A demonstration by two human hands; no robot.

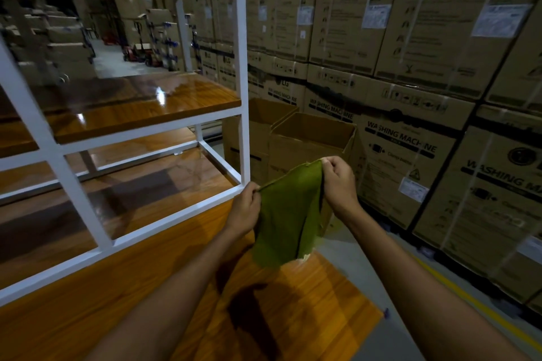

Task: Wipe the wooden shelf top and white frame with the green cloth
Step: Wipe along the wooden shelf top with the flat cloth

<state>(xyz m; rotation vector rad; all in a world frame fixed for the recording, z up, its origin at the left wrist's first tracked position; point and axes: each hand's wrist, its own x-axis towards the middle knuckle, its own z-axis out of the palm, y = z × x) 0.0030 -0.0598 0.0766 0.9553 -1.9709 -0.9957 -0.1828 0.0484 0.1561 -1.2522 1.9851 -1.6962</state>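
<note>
Left hand (245,208) and right hand (337,182) each pinch a corner of the green cloth (286,214) — fold it flat before pressing onto the wooden shelf top (117,302)

Wooden top (88,316): glossy, orange-brown grain, fills the lower left and ends at a corner lower right. Dark shadows fall across its middle. Small bluish speck (386,312) at that corner, too small to tell what it is.

White frame (176,214) stands on the top, with its bottom rail running diagonally across the wood. Inside the frame is a wooden shelf (132,108), shiny with light glare and nothing on it. More wood boards sit below it, partly in shadow.

Grey floor (366,258) lies right of the top, with a yellow line (469,302) along it. Open cardboard boxes (311,138) stand on the floor just beyond the frame. Stacked washing machine cartons (410,155) stand behind them and along the right.
</note>
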